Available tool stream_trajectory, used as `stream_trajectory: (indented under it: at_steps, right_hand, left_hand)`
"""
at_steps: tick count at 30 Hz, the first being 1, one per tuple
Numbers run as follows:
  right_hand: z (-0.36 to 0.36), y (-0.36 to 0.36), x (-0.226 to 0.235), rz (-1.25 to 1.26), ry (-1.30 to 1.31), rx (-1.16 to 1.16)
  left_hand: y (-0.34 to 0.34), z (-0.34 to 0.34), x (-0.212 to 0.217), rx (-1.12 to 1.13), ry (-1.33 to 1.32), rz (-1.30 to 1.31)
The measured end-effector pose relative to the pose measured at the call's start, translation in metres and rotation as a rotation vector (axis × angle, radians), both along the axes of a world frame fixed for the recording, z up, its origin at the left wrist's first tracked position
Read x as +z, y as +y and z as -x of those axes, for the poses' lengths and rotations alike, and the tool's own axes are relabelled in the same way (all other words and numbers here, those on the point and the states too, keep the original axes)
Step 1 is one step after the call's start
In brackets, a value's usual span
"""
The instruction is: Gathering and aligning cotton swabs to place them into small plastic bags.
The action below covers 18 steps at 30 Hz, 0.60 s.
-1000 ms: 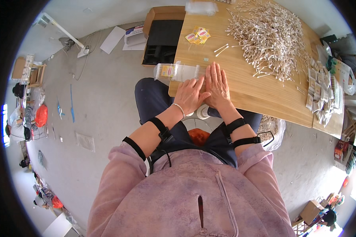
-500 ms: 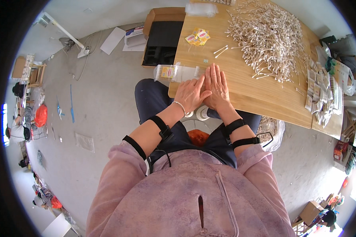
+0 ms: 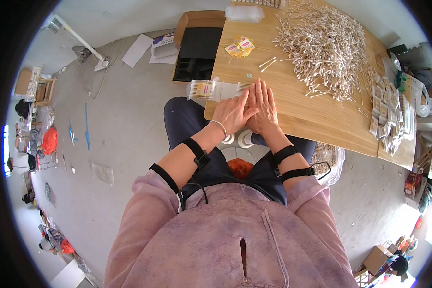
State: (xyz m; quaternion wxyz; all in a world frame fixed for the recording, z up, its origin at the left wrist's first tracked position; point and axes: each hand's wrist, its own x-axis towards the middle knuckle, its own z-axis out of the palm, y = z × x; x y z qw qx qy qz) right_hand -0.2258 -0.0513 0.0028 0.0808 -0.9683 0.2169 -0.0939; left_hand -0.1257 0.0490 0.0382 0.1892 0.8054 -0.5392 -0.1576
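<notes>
Side by side at the table's near edge, my left hand (image 3: 231, 114) and my right hand (image 3: 262, 109) lie flat, fingers stretched out. My left fingertips and thumb touch the right hand. Beneath and just beyond them, a row of cotton swabs (image 3: 242, 87) shows in part; the rest is covered by the hands. A clear plastic sleeve (image 3: 223, 90) stretches left from there. At its left end sits a clear pack of cotton swabs (image 3: 203, 90) with a yellow card, reaching over the table's left edge. Two loose cotton swabs (image 3: 268, 64) lie farther off.
A big heap of loose cotton swabs (image 3: 326, 50) covers the far right of the wooden table (image 3: 317, 117). Yellow cards (image 3: 240, 46) and stacked clear bags (image 3: 245, 13) lie far left. Filled packs (image 3: 389, 113) pile up at right. An open cardboard box (image 3: 178, 36) stands left.
</notes>
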Motion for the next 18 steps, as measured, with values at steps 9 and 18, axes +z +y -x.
stream_trajectory:
  at_steps: [9,18]
  right_hand:
    - [-0.001,0.000,-0.002,-0.015,-0.026,-0.002]
    - [-0.001,0.002,0.001,-0.034,-0.029,-0.018]
  left_hand:
    - [0.000,-0.001,-0.004,-0.015,-0.051,0.048]
    - [-0.008,-0.003,0.005,-0.001,-0.020,-0.026]
